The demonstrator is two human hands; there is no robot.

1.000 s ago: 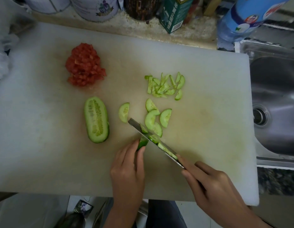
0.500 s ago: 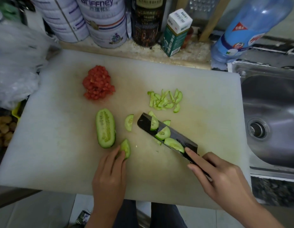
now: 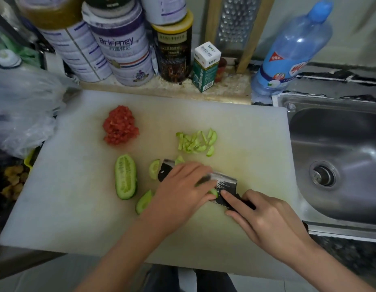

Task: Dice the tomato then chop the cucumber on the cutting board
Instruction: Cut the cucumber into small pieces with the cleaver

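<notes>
Starts at the bottom edge with dark trousers (image 3: pixel 212 281), blurred and cut off below the cutting board (image 3: pixel 246 127). Holds the knife (image 3: pixel 226 183) in the right hand (image 3: pixel 267 216): grip curled round a dark handle almost wholly hidden under the fingers, forefinger stretched out onto the steel. Lays the left hand (image 3: pixel 180 190) flat across the blade, grip slack and closed on nothing, fingertips smeared by blur. Covers the blade's middle that way, leaving only tip and heel on show. Lets one green slice (image 3: pixel 213 192) peek out on the steel beside those fingertips; cannot tell whether touched. Half hides a cucumber end piece (image 3: pixel 143 202) behind the left wrist. Leaves the cucumber half (image 3: pixel 126 177) just left of the knife, cut face up, untouched. Shows a half-moon piece (image 3: pixel 154 169) by the blade tip, a second piece (image 3: pixel 179 159) poking up behind the blade. Moves on to mid-board: chopped cucumber (image 3: pixel 196 142) in a loose heap, diced tomato (image 3: pixel 120 128) heaped to its left, well apart. Ends on the bench behind: tins (image 3: pixel 121 51), a small carton (image 3: pixel 206 66), a grater (image 3: pixel 235 24) cut off at the top, a blue bottle (image 3: pixel 292 51). Catches a plastic bag (image 3: pixel 20 114) far left, the sink (image 3: pixel 330 131) right, cropped by the frame.
</notes>
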